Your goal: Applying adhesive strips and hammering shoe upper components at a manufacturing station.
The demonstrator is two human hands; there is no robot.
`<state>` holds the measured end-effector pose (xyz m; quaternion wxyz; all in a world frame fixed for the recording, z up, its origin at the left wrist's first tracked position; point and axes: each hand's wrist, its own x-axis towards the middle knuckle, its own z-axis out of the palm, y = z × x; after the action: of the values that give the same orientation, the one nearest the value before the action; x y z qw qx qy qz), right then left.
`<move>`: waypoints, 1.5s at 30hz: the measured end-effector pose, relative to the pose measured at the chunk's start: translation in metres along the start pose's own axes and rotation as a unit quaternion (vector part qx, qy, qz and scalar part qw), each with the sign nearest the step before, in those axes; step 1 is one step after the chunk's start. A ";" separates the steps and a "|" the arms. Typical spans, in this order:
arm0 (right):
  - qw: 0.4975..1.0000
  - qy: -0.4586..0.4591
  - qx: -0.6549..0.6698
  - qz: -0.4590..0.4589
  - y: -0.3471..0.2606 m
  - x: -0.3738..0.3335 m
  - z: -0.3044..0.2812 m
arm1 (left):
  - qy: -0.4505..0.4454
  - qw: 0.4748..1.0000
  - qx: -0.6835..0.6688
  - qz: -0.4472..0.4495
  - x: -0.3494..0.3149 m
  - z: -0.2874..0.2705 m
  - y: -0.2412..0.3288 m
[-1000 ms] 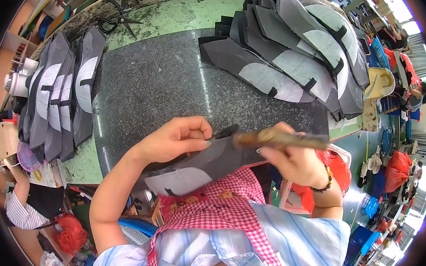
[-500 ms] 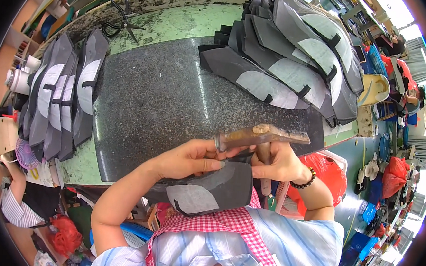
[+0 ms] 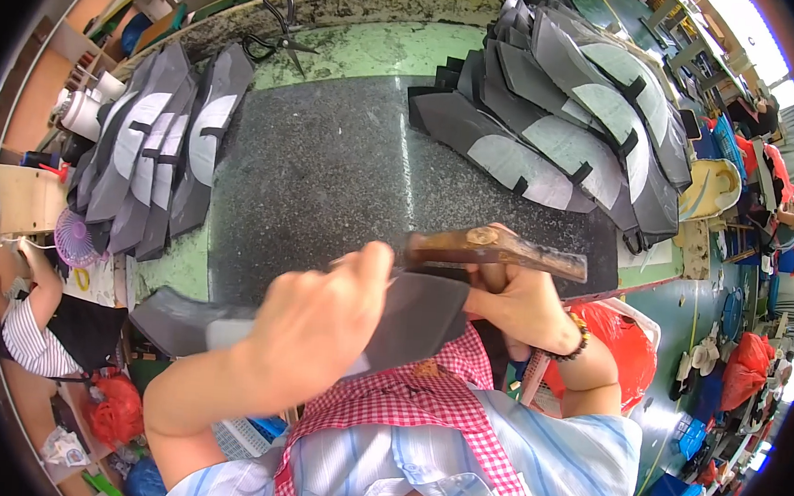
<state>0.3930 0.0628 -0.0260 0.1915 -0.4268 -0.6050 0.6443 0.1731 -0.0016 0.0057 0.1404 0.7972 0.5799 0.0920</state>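
A blurred left hand and a partly hidden dark panel

Fingertips and thumb are smeared on that hand, so whether anything is pinched by them cannot be told; the panel's middle and part of its pale patch are covered by it; on the hammer, the middle of the handle is hidden by the right hand, whose fingers are partly masked by the hammer's head; in the large pile, lower pieces are mostly covered by upper ones; the striped shirt is cut off by the lower edge; the red bag is partly blocked by the right forearm
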 end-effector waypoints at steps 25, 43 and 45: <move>0.900 -0.004 -0.396 -0.183 0.034 0.016 -0.040 | 0.114 0.956 -0.104 0.248 0.064 0.129 -0.053; 0.874 -0.014 -0.429 -0.227 0.046 0.026 -0.032 | 0.076 0.967 0.195 0.147 0.015 0.121 -0.009; 0.869 -0.024 -0.464 -0.170 0.042 0.010 -0.016 | 0.076 0.985 0.097 0.123 0.012 0.116 -0.014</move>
<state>0.4112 0.0715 -0.0672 0.0631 -0.3411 -0.9020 0.2570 0.2007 0.0004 -0.1086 0.0057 0.8630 0.4926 0.1124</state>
